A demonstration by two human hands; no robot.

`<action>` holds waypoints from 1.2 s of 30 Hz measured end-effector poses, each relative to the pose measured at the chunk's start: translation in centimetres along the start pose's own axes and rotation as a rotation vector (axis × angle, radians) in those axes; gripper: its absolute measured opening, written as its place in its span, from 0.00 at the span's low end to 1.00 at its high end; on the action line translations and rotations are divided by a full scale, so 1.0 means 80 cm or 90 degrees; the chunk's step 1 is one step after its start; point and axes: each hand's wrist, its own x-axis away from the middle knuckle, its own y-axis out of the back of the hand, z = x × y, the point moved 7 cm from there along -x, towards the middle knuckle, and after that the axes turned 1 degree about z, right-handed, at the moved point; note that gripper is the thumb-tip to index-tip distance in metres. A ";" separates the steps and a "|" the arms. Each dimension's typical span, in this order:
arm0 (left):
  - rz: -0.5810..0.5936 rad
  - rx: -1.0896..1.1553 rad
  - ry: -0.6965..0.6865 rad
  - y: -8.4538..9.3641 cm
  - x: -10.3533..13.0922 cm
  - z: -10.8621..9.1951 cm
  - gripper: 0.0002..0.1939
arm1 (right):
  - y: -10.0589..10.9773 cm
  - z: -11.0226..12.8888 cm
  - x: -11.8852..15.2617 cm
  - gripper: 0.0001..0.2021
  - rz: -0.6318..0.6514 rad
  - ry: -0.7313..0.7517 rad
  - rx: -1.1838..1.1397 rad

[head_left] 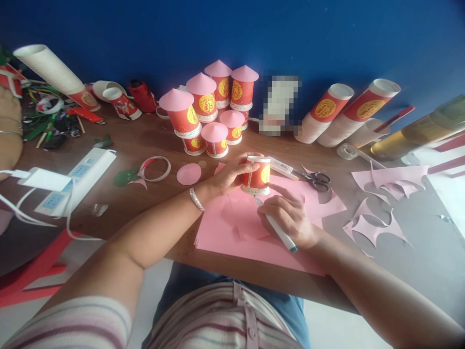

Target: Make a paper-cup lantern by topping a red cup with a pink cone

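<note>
My left hand (234, 172) is wrapped round a red paper cup (258, 177) with a yellow emblem, its white rim facing down. In my right hand (288, 215) is a white marker pen (279, 228) with a green end. Its tip is close to the cup's lower edge; I cannot tell whether it touches. Beneath both hands lie pink paper sheets (221, 242). Beyond them stand several red cups topped with pink paper cones (202, 84), some stacked in two tiers. Black-handled scissors (317, 180) and another white marker (281, 168) lie at the paper's far side.
Stacks of paper cups (327, 114) lean at the back right by a tape roll (348, 151). Pink paper offcuts (378, 228) lie on the right. A white power strip (78, 179) with cables sits left, near a pink disc (189, 174). Another person's arm (9, 135) shows at far left.
</note>
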 end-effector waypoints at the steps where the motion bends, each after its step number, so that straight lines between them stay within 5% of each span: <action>1: 0.002 -0.005 -0.001 -0.001 0.000 0.000 0.23 | -0.001 0.000 0.000 0.11 0.002 0.001 -0.005; 12: 0.012 -0.158 -0.011 -0.017 0.012 -0.014 0.21 | 0.006 -0.010 0.006 0.13 -0.038 -0.015 0.035; 36: 0.030 -0.132 0.008 -0.012 0.008 -0.003 0.24 | 0.004 -0.015 0.010 0.13 -0.009 -0.047 0.055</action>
